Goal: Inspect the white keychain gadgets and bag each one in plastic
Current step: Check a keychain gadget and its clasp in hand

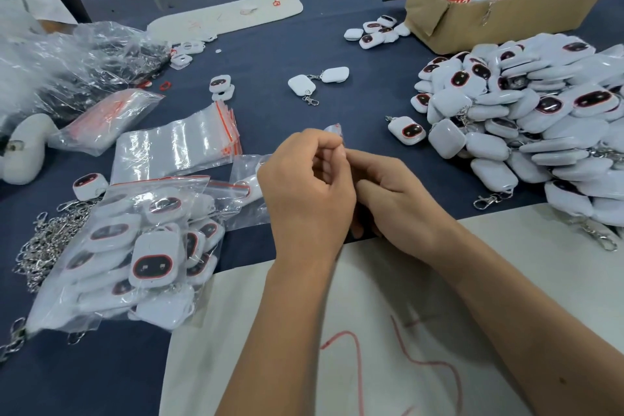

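1. A dark blue table (pixel 270 54) carries everything.
2. A heap of white keychain gadgets (pixel 526 118) lies along its right edge.
3. A cardboard box (pixel 499 20) sits at the far right corner.
4. A stack of empty zip bags (pixel 179 145) lies left of centre.
5. Bagged gadgets (pixel 135 253) and loose metal clasps (pixel 47 243) lie by the near left edge.
6. A white sheet (pixel 388 331) covers the near edge.

Both my forearms are bare from wrist to as far up as I can see; no sleeves, cuffs or gloves. My left hand (pixel 305 194) carries no ring, watch or band. My right hand (pixel 393 201) is likewise bare, its wrist unadorned. One small dark mole sits on my right forearm (pixel 526 331), well up from the wrist. Fingernails are short and unpainted where they show. No markings, tape or bandages on either arm.
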`<state>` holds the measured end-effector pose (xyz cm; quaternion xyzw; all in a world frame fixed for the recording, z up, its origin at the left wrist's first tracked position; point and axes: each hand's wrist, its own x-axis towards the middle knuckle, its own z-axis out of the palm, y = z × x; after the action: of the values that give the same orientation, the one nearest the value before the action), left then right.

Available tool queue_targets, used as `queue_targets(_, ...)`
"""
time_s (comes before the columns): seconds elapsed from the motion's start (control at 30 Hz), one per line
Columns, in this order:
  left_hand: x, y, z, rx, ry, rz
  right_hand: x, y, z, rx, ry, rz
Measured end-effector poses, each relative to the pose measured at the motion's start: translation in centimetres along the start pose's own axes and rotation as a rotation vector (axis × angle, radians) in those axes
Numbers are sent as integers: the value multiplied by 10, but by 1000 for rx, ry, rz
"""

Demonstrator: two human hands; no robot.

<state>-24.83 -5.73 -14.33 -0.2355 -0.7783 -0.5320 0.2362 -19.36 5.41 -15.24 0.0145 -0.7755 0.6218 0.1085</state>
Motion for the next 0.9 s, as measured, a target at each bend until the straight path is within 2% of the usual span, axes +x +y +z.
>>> queue_targets(0.13,-1,2,2,-36,6,9,0,-1,3,-76,55,73)
queue_targets(0.27,-1,1,2,-32,-26,60,1,-2,0,-268,-31,129)
queue_targets(0.33,-1,0,3,-52,-23,52,1,-3,0,-268,-19,125)
queue_targets(0.4,-2,-1,4,-45,-35,53,0,-3,2,-278,128,62)
queue_targets(0.5,-4,-2,7,4,-125,79,-2,1,3,-381,479,-26)
queue_targets(0.57,-5,-1,7,44,-160,108,-2,3,-4,-504,674,-45)
queue_targets(0.6,-4,-1,8,97,-167,117,-1,4,-8,-617,715,-45)
queue_targets(0.67,-4,-3,9,255,-230,104,2,10,-13,-848,651,17)
queue_targets(0.8,-9,-11,13,585,-612,-4,7,15,-11,-1082,327,304)
queue_targets(0.83,-10,-13,14,650,-667,9,8,16,-10,-1094,296,323)
queue_targets(0.9,-11,-15,16,694,-719,22,7,17,-11,-1027,345,258)
